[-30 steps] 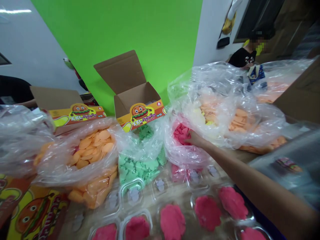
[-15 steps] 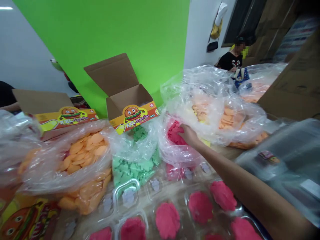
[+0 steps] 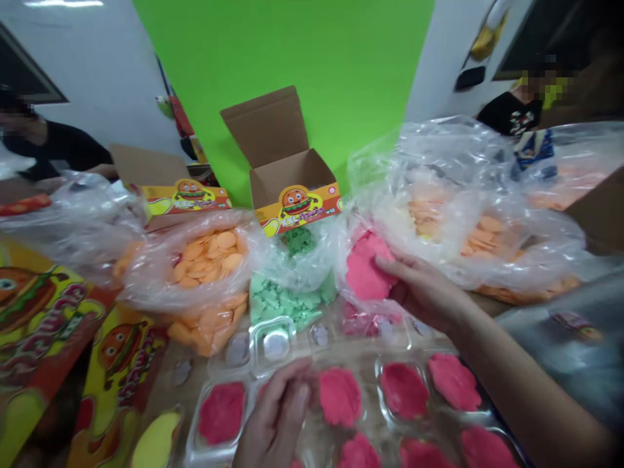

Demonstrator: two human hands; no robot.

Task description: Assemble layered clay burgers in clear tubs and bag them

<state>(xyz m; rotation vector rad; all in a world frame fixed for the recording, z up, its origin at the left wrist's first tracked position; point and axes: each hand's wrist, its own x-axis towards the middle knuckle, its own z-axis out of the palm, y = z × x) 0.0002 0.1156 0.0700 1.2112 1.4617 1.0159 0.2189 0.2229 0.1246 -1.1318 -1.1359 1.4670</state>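
Hands: left hand half-curled, apparently empty, at the near edge of the tray; right hand fingers spread, gripping a pink dough patty lightly.
Tray: clear blister tray, most compartments filled with pink dough.
Beyond tray: clear bag under the held patty; green dough and orange dough discs in bags.
Risk: light grip; soft patty could tear or drop if snagged on bag film.
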